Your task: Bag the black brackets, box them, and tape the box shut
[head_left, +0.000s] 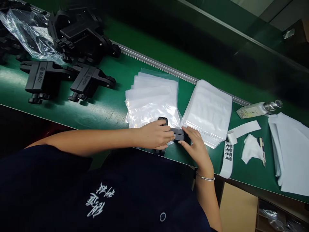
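Note:
My left hand [154, 134] is closed around a black plastic part [177, 133] near the front edge of the green bench [108, 109]. My right hand [196, 146], a bracelet on its wrist, pinches the part's right end with thumb and fingers. The part lies over the near edge of a fanned stack of clear plastic bags [152, 100]. A second, thicker stack of bags [209, 111] sits just to the right, beside my right hand.
Two black parts [44, 79] [89, 82] lie at the left, with a heap of more parts [82, 33] and a crumpled clear bag [29, 33] behind. To the right lie a label strip [228, 154], a white cloth [251, 149], a bottle [257, 109] and white sheets [292, 151].

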Demonstrator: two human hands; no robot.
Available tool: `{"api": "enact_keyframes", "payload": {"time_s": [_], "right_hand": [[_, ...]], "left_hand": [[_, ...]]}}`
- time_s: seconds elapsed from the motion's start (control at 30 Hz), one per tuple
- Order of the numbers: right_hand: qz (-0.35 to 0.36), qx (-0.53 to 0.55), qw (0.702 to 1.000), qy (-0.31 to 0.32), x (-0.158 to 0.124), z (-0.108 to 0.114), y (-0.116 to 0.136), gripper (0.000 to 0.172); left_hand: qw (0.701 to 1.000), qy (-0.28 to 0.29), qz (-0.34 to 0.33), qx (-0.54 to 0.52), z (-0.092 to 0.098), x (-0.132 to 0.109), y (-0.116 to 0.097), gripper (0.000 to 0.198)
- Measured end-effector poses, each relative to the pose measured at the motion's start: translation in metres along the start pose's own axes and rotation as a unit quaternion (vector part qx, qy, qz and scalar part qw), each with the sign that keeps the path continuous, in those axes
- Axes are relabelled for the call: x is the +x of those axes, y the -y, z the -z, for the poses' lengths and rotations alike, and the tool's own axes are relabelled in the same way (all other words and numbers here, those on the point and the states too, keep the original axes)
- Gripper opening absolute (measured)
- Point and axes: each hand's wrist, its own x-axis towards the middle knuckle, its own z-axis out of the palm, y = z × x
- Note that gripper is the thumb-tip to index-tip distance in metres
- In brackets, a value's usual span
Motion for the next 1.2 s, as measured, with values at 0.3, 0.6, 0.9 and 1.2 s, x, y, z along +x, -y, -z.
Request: {"api": "enact_keyframes", "payload": {"time_s": [0.3,0.6,0.9,1.2], "right_hand": [[0.120,-0.025,0.983,-0.140,-0.008,-0.001,0.022,0.047],[0.013,-0.031,0.932,-0.361,-0.023,0.024,0.032,0.050],[-0.196,0.211,0.888,-0.359,-0.036,0.038,0.027,0.044],[-0.150,0.283,0.883,-0.343,-0.034,0.037,0.024,0.045]], "left_hand": [[0.884,-0.204,0.406,-0.111,-0.021,-0.043,-0.011,0.036],[0.979,0.072,0.187,-0.042,-0.068,-0.024,-0.060,0.072],[0.990,0.034,0.099,0.092,-0.039,-0.060,-0.048,0.031],[0.952,0.079,0.276,-0.102,-0.026,-0.054,-0.029,0.026]]}}
